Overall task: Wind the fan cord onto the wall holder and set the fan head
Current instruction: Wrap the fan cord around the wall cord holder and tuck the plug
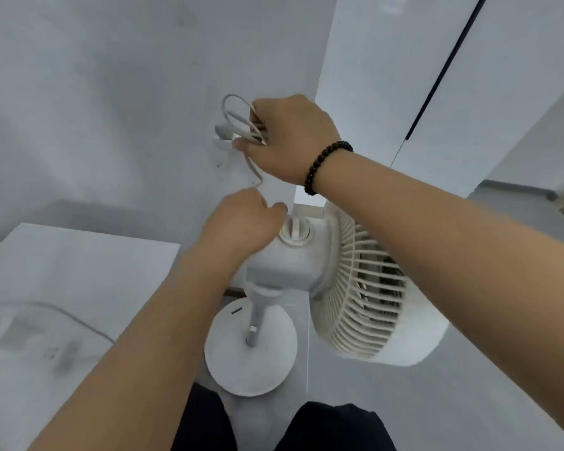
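1. Head view: we see one white fan, its grille head facing right, its stem upright on a round base on the floor.
2. One pale cord loops at the wall holder, trailing down.
3. Our right hand grips the loops; our left hand pinches the cord below.

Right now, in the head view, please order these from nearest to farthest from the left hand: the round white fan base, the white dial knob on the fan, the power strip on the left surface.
From the left hand:
1. White dial knob, just right of it on the fan's top.
2. Round white fan base, below on the floor.
3. Power strip, far left on the white surface.
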The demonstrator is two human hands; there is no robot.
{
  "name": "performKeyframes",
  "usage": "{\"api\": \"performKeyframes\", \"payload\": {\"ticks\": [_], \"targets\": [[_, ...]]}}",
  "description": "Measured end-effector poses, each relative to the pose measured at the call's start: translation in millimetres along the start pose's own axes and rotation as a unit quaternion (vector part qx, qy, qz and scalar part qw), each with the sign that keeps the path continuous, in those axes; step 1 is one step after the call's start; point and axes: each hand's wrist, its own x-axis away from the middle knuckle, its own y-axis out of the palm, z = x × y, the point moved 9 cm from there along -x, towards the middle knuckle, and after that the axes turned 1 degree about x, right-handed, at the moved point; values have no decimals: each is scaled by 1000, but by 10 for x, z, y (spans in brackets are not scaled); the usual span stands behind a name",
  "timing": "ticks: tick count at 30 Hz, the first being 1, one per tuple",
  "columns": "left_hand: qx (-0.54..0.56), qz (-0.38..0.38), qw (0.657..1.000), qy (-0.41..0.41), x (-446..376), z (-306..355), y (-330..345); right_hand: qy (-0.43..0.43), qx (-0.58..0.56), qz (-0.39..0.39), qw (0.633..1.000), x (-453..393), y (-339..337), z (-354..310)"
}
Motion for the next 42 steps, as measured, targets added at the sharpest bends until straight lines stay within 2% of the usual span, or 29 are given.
{"api": "performKeyframes", "payload": {"ticks": [3, 5, 9, 12, 14, 17, 21, 25, 28, 32, 34, 39, 42], "targets": [[21, 23, 999, 13, 212, -50, -243, -6, 64, 27, 998, 314, -272, -273], [136, 6, 991, -8, 370, -131, -333, -5, 84, 16, 996, 499, -389, -403], [395, -88, 912, -72, 778, -246, -316, 26, 90, -5, 996, 872, -581, -614], [508, -127, 848, -78, 981, -218, -302, 37, 85, -9, 996, 1096, -612, -780], [549, -130, 823, -65, 1101, -178, -333, 45, 73, -6, 996, 1246, -652, -922], [580, -127, 803, -53, 1334, -150, -354, 69, 35, -8, 997, 1479, -680, -1104], [591, -120, 796, -56, 1575, -177, -328, 111, -39, -38, 992, 1722, -568, -1191], [611, -103, 783, -52, 1774, -245, -374, 148, -136, -24, 979, 1913, -533, -1221], [604, -105, 789, -44, 1913, -348, -310, 170, -209, 10, 963, 2061, -553, -1249], [567, -106, 816, -22, 2124, -482, -182, 194, -272, 25, 942, 2261, -530, -1293], [575, -110, 811, -21, 2205, -577, -127, 195, -298, 22, 934, 2362, -468, -1335], [633, -127, 761, -66, 2267, -836, -25, 152, -317, -17, 936, 2579, -230, -1510], [624, -124, 765, -100, 2260, -1000, -1, 116, -350, -53, 928, 2713, -121, -1657]]}}
